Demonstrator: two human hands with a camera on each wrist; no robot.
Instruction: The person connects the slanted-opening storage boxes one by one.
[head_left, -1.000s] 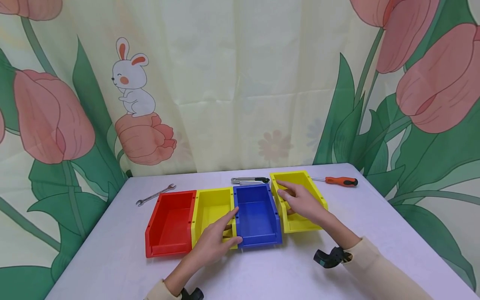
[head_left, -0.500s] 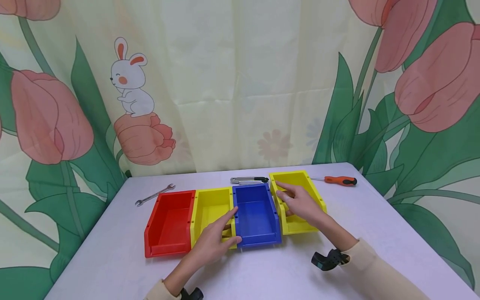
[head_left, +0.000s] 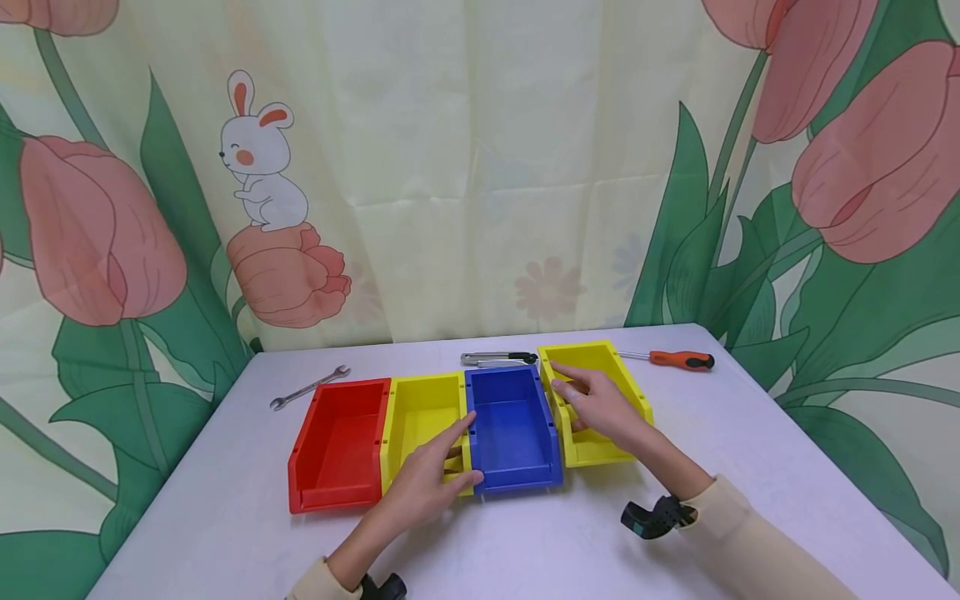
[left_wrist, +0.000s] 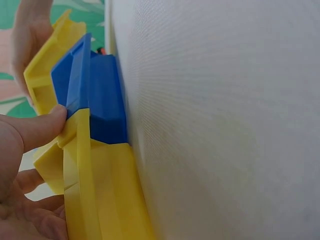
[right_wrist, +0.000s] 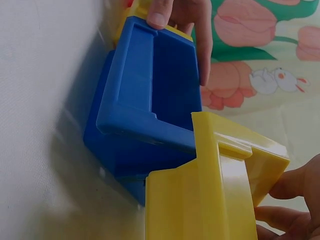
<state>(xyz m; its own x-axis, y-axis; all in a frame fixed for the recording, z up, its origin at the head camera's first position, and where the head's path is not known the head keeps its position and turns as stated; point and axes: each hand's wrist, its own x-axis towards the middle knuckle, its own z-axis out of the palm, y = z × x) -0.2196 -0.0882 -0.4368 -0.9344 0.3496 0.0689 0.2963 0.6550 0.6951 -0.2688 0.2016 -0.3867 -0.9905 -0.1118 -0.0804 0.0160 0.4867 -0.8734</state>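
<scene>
Four storage bins, red (head_left: 297, 487), yellow (head_left: 386, 450), blue (head_left: 517, 481) and a second yellow (head_left: 633, 387), stand in a row. My left hand (head_left: 426, 483) holds the first yellow bin's right wall where it meets the blue bin. Its thumb and index finger lie at the joined rims; other fingers reach inside the yellow bin. In the left wrist view its thumb (left_wrist: 47, 127) rests at the front corner. My right hand (head_left: 607, 408) grips the left wall of the rightmost yellow bin, fingers inside. That bin sits farther back than the blue one, tilted against it in the right wrist view.
A wrench (head_left: 311, 387) lies behind the red bin. A utility knife (head_left: 498, 358) lies behind the blue bin, with another thin metal item alongside. An orange-handled screwdriver (head_left: 681, 360) is at the back right, its shaft running behind the yellow bin. A printed curtain hangs behind the table.
</scene>
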